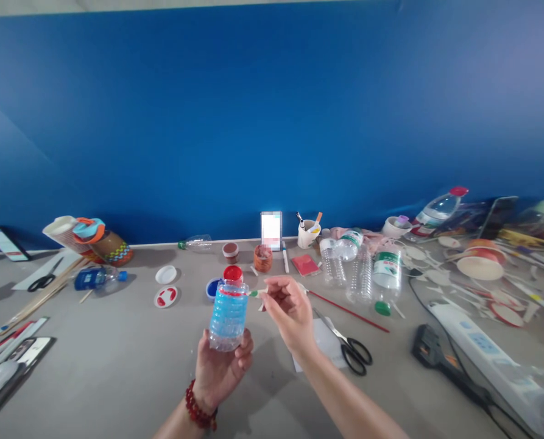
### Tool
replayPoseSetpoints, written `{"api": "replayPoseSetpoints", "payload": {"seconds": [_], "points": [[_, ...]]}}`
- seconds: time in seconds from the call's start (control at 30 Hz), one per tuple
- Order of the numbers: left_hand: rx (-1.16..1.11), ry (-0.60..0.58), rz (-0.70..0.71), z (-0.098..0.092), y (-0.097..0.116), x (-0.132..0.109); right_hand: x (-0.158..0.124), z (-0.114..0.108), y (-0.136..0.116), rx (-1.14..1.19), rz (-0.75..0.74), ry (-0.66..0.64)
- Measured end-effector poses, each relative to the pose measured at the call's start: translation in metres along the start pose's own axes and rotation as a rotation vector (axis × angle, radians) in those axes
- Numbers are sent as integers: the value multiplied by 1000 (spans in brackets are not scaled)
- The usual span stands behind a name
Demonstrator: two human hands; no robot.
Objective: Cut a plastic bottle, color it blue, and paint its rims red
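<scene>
My left hand (220,364) grips the base of a small clear ribbed bottle (228,311) with a red cap, held upright above the grey table (116,366). The bottle's body looks painted light blue with a red band near the neck. My right hand (287,310) is pinched on a thin brush (256,293) with a green tip that touches the bottle just below the cap. A red bead bracelet (199,410) sits on my left wrist.
Black-handled scissors (349,347) lie on white paper right of my hands. Paint pots (262,258), a blue paint lid (212,288) and several clear bottles (360,268) stand behind. A glue gun (436,353) and power strip (477,350) are at right. Stacked cups (89,238) and sticks lie at left.
</scene>
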State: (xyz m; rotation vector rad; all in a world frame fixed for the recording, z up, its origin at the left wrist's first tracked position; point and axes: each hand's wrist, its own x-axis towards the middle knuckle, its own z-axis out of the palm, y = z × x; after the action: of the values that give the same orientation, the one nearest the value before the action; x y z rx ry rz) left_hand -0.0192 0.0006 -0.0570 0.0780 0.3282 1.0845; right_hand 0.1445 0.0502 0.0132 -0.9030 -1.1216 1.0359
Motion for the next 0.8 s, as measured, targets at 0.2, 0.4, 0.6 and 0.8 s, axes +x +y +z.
{"api": "replayPoseSetpoints", "payload": {"seconds": [0.2, 0.4, 0.6, 0.8], "points": [[-4, 38, -9, -4, 1, 1, -5, 2, -4, -39, -49, 0], [-22, 35, -16, -6, 1, 0, -4, 8, -6, -82, -64, -35], [-19, -10, -13, -2, 1, 1, -7, -1, -5, -78, -53, 19], [-17, 9, -16, -3, 0, 0, -4, 5, -3, -57, -37, -24]]}}
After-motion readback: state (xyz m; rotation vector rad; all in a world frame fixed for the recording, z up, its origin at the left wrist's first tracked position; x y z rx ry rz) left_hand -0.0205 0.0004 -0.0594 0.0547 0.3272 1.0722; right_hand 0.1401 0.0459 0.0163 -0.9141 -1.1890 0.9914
